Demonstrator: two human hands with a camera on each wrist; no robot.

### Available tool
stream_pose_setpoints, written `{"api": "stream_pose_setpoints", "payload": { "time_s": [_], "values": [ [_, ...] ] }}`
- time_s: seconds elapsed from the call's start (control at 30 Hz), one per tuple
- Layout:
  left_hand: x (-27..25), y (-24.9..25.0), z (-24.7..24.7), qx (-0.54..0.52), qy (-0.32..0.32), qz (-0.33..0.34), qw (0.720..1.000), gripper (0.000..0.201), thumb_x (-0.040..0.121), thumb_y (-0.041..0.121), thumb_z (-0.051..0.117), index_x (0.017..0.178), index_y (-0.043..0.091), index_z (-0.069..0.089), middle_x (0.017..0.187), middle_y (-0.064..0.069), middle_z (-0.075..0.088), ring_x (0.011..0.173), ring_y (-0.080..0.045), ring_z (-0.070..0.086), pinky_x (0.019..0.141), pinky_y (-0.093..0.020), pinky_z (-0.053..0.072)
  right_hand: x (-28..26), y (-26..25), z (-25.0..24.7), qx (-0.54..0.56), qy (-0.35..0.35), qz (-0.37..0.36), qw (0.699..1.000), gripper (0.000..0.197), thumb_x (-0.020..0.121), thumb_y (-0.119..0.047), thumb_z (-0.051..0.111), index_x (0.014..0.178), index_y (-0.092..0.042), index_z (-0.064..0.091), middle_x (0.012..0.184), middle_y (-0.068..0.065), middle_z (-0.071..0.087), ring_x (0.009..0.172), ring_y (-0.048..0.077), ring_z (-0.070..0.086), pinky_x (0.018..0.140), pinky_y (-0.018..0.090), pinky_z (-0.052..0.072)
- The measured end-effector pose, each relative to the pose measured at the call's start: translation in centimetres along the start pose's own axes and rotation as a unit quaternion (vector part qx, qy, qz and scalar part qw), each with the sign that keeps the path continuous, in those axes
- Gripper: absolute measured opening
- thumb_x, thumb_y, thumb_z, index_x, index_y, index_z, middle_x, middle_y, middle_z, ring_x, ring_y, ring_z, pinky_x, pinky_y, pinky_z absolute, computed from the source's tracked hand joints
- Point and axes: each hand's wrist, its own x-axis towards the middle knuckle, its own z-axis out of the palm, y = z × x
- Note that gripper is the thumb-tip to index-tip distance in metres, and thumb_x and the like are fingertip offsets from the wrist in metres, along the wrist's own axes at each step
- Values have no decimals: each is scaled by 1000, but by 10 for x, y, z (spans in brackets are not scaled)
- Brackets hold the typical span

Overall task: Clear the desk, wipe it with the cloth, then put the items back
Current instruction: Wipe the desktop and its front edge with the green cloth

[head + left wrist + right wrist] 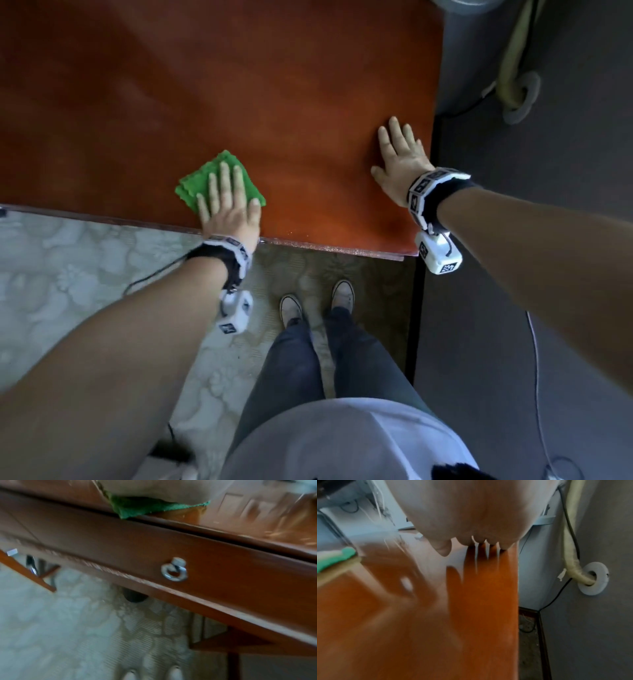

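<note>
The folded green cloth (219, 181) lies on the reddish wooden desk (239, 85), close to its front edge, directly under the left hand (229, 209). Its far corner pokes out beyond the fingertips, and another corner shows past the thumb side. The four fingers (224, 181) lie straight and slightly spread across the cloth, pressing it flat rather than curling round it. From the left wrist view a corner of the cloth (137, 509) reaches right to the desk edge, above a drawer front with one metal ring pull (174, 570).

The right hand (399, 157) rests palm down on the bare desktop, near the desk's right edge and well apart from the cloth. Its fingers are straight and a little apart, thumb out to the side, holding nothing. The right wrist view shows the same flat hand (471, 513) over its reflection in the glossy surface.

One cloth, two hands, both flat. Each wrist carries a band with a white camera block. Below the desk edge stand two pale shoes (317, 301) on a patterned floor (68, 274). On the wall to the right, one wrapped pipe (571, 547) enters a round white collar (597, 586).
</note>
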Motion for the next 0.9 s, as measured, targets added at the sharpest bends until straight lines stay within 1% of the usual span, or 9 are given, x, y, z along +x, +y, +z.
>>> {"api": "stream_pose_setpoints", "payload": {
  "time_s": [0.07, 0.17, 0.3, 0.33, 0.5, 0.6, 0.67, 0.77, 0.9],
  "values": [
    [-22, 45, 11, 4, -1, 55, 998, 65, 101, 44, 19, 156, 24, -9, 163, 4, -17, 150, -19, -11, 121, -50, -3, -1, -5, 8, -10, 16, 5, 1000, 73, 103, -40, 34, 156, -11, -6, 162, 9, -18, 150, 31, -10, 122, 43, -1],
    [-50, 106, 24, 19, -35, 195, 980, 64, 100, 47, 13, 156, 25, -10, 162, 4, -20, 149, -19, -16, 121, -50, -2, 0, -12, 6, 6, 29, 29, 999, 73, 102, -40, 36, 157, -11, -3, 163, 8, -14, 150, 30, -8, 122, 44, 1],
    [-42, 91, 21, 54, -37, 254, 965, 63, 102, 48, 17, 156, 27, -5, 163, 7, -14, 150, -15, -11, 121, -49, 3, -3, -18, 10, -5, 38, 41, 998, 74, 101, -43, 34, 156, -10, -4, 163, 7, -14, 150, 29, -9, 122, 45, 1],
    [-32, 73, 17, 57, -30, 245, 967, 62, 102, 47, 17, 156, 28, -6, 163, 8, -15, 150, -14, -11, 122, -48, 3, -3, -19, 11, -8, 35, 40, 999, 75, 101, -44, 33, 156, -10, -6, 163, 7, -16, 150, 30, -10, 122, 45, 0],
    [23, -31, -9, 29, -12, 67, 997, 62, 103, 44, 18, 155, 29, -9, 163, 8, -15, 150, -14, -10, 122, -48, 1, 0, -18, 11, -32, 13, 45, 998, 77, 102, -46, 29, 155, -12, -15, 161, 6, -24, 150, 29, -13, 122, 45, 0],
    [17, -13, -7, 17, -6, 47, 999, 64, 101, 42, 23, 157, 26, -4, 164, 5, -10, 151, -19, -6, 121, -49, 0, 2, -21, 11, -37, 2, 60, 998, 76, 102, -45, 29, 154, -13, -16, 160, 4, -26, 150, 28, -13, 122, 44, 0],
    [-7, 31, 3, 36, -9, 140, 989, 66, 98, 44, 25, 157, 25, 0, 164, 2, -6, 151, -22, -2, 120, -51, 2, 3, -26, 12, -25, 9, 70, 997, 76, 102, -42, 32, 155, -13, -14, 161, 4, -25, 150, 28, -12, 122, 44, 0],
    [-45, 78, 13, 39, -54, 281, 958, 64, 101, 47, 22, 157, 26, -1, 164, 3, -10, 151, -20, -7, 120, -51, 1, 2, -34, 12, 16, 36, 91, 995, 73, 102, -33, 37, 156, -11, -7, 163, 5, -17, 151, 28, -8, 123, 44, 2],
    [-25, 35, 6, 54, -68, 348, 934, 62, 102, 46, 22, 157, 30, -2, 164, 8, -10, 151, -16, -6, 121, -49, 5, -1, -61, 16, 17, 58, 89, 994, 69, 102, -26, 37, 157, -11, -1, 164, 5, -12, 151, 28, -5, 122, 44, 3]
  ]
}}
